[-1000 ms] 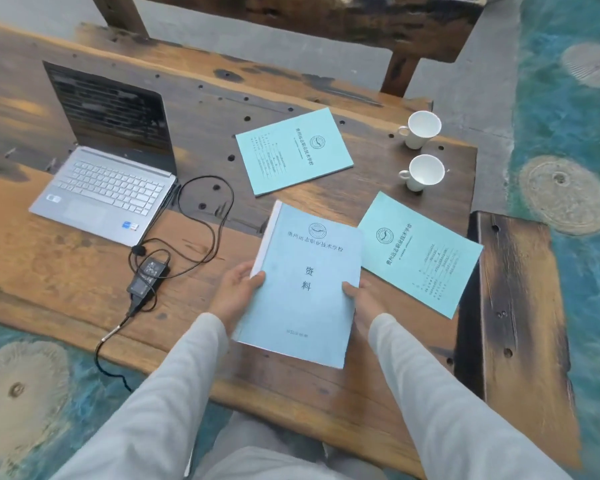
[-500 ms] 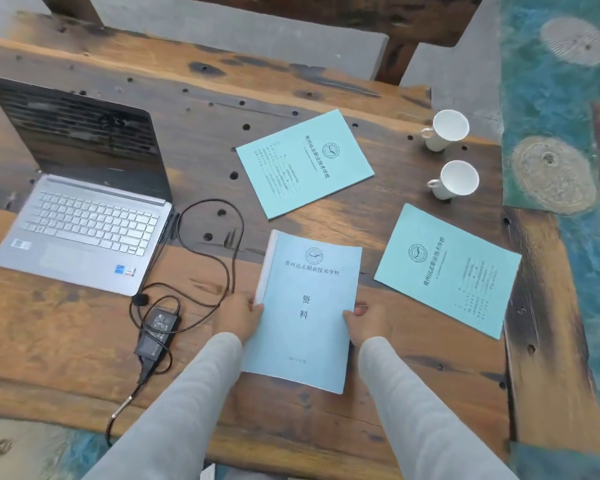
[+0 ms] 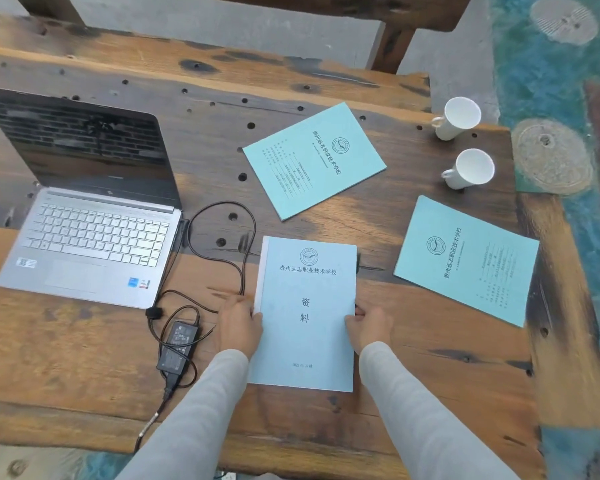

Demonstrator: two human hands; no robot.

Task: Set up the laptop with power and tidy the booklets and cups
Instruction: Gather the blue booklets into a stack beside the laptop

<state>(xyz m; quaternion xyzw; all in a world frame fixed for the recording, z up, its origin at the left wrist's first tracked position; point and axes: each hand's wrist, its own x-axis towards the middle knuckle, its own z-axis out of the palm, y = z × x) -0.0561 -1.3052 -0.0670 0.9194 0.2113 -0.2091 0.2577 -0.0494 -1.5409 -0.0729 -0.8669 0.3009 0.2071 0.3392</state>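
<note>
A thick pale-blue booklet [image 3: 305, 313] lies flat near the table's front edge. My left hand [image 3: 239, 323] grips its left edge and my right hand [image 3: 369, 327] grips its right edge. Two thin turquoise booklets lie apart: one [image 3: 314, 161] further back, one [image 3: 465, 259] to the right. Two white cups [image 3: 459, 117] [image 3: 471, 168] stand at the back right corner. An open silver laptop [image 3: 90, 237] sits at the left. Its black power brick [image 3: 178, 344] and looped cable [image 3: 222, 244] lie between laptop and booklet, the plug at the laptop's right side.
The wooden table [image 3: 430, 358] is rough, with holes and dark patches. Its right edge runs beside a teal patterned floor [image 3: 551, 81]. A wooden bench [image 3: 326, 8] stands behind the table. The cable's far end hangs over the front edge [image 3: 146, 427].
The thick booklet, held tilted above the table a second ago, has come down flat and straight on the table. Both hands stay on its edges. The view has shifted left.
</note>
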